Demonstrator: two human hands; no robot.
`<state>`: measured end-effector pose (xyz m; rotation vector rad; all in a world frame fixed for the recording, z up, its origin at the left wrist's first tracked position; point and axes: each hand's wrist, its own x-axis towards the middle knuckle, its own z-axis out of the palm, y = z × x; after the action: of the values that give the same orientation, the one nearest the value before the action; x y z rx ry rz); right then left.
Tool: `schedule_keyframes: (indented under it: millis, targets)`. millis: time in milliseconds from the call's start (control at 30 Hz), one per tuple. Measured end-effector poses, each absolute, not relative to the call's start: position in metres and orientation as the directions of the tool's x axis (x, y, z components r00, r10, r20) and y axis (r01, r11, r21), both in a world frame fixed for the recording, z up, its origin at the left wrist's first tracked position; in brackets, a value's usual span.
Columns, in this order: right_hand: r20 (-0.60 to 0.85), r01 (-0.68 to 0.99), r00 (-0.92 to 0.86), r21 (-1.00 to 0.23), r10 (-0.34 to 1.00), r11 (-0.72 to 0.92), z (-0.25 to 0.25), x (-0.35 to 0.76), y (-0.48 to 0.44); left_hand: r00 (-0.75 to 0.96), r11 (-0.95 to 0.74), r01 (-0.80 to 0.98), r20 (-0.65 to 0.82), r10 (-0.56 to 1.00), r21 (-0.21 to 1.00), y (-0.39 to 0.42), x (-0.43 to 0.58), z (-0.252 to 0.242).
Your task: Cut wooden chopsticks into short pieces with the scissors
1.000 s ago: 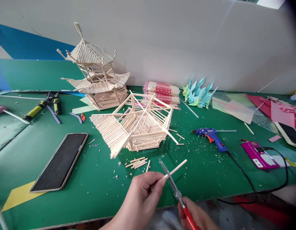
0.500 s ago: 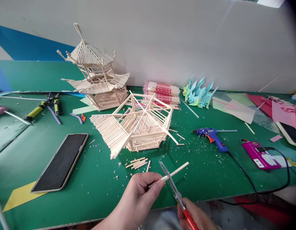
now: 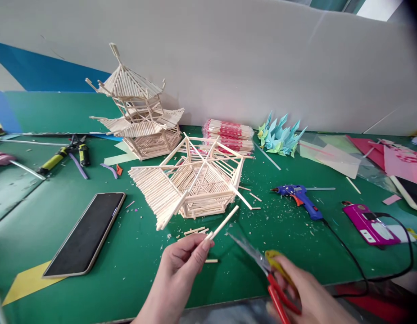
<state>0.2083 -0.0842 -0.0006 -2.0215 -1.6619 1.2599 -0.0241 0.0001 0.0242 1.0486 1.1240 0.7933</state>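
Between thumb and fingers, my left hand (image 3: 179,270) pinches a thin wooden stick (image 3: 224,222) that points up and to the right. My right hand (image 3: 301,288) grips scissors (image 3: 256,255) by red and yellow handles, the blades apart from the stick. Behind my left hand lie several short cut sticks (image 3: 195,230), partly hidden, and one cut piece (image 3: 211,261) lies beside my fingers. Beyond stands a six-sided stick frame (image 3: 208,198) with one roof panel covered in sticks. A finished-looking stick pagoda (image 3: 137,117) with two roofs stands behind it at the left.
A blue glue gun (image 3: 298,198) lies at right, its cord trailing toward a magenta power bank (image 3: 370,225). A phone (image 3: 87,234) and pliers (image 3: 65,155) lie at left. Packed stick bundles (image 3: 228,130) and blue-green folded paper (image 3: 281,135) sit against the wall.
The scissors have moved right, away from the stick they were touching. My left hand has shifted left and tilted the stick more upward. A cut piece now shows beside my fingers.
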Motion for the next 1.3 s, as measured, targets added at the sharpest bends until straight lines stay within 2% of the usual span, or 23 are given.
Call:
schedule_keyframes:
  millis: [100,167,233,300,367,400,500,600,667,733,833,933,1000,1133,1200,1300]
  targets:
    - [-0.22,0.936,0.012,-0.341,0.975,-0.089,-0.005,0.233,-0.067,0.334,0.454,-0.07,-0.408,0.85,0.888,-0.004,-0.024,0.021]
    - [-0.11,0.987,-0.035,-0.159,0.993,0.018,-0.002,0.243,-0.058,0.358,0.505,-0.066,-0.453,0.817,0.86,-0.006,-0.02,0.021]
    - [-0.023,0.994,-0.088,-0.068,0.996,0.086,0.01,0.243,-0.052,0.374,0.52,-0.006,-0.481,0.793,0.854,-0.007,-0.016,0.02]
    - [0.14,0.981,-0.149,-0.101,0.979,0.163,0.026,0.231,-0.047,0.389,0.5,0.071,-0.485,0.783,0.863,-0.007,-0.012,0.02]
    - [0.298,0.933,-0.273,-0.151,0.915,0.327,0.04,0.211,-0.041,0.416,0.465,0.12,-0.47,0.779,0.877,-0.008,-0.009,0.02]
    - [0.312,0.898,-0.346,-0.164,0.885,0.409,0.045,0.201,-0.037,0.431,0.444,0.13,-0.454,0.78,0.887,-0.008,-0.008,0.019]
    - [0.219,0.848,-0.432,-0.231,0.875,0.476,0.046,0.177,-0.023,0.467,0.351,0.159,-0.384,0.797,0.923,-0.005,-0.007,0.018]
    - [0.11,0.833,-0.46,-0.292,0.881,0.471,0.036,0.17,-0.011,0.451,0.099,0.304,-0.234,0.861,0.948,0.003,-0.011,0.012]
    - [0.067,0.834,-0.462,-0.308,0.885,0.458,0.028,0.172,-0.005,0.44,-0.165,0.468,-0.067,0.896,0.868,0.01,-0.014,0.005]
    - [0.037,0.846,-0.448,-0.305,0.893,0.437,0.021,0.175,-0.002,0.463,-0.382,0.624,0.071,0.884,0.682,0.015,-0.018,-0.001]
    - [-0.001,0.865,-0.425,-0.294,0.905,0.406,0.015,0.177,-0.002,0.483,-0.491,0.759,0.137,0.865,0.427,0.018,-0.019,-0.005]
    - [-0.007,0.862,-0.423,-0.309,0.906,0.401,0.016,0.176,-0.003,0.491,-0.53,0.761,0.2,0.848,0.374,0.015,-0.014,0.001]
    - [0.005,0.849,-0.437,-0.328,0.899,0.414,0.019,0.174,-0.004,0.552,-0.584,0.701,0.207,0.808,0.408,0.012,-0.008,0.006]
    - [0.033,0.821,-0.47,-0.35,0.882,0.45,0.021,0.169,-0.011,0.67,-0.611,0.641,0.05,0.741,0.464,0.002,0.0,0.009]
    - [0.04,0.821,-0.469,-0.35,0.883,0.452,0.016,0.167,-0.019,0.678,-0.614,0.657,0.012,0.735,0.438,-0.005,-0.002,0.005]
    - [0.082,0.819,-0.473,-0.327,0.877,0.472,0.002,0.163,-0.037,0.723,-0.687,0.636,0.04,0.69,0.352,-0.02,-0.009,-0.005]
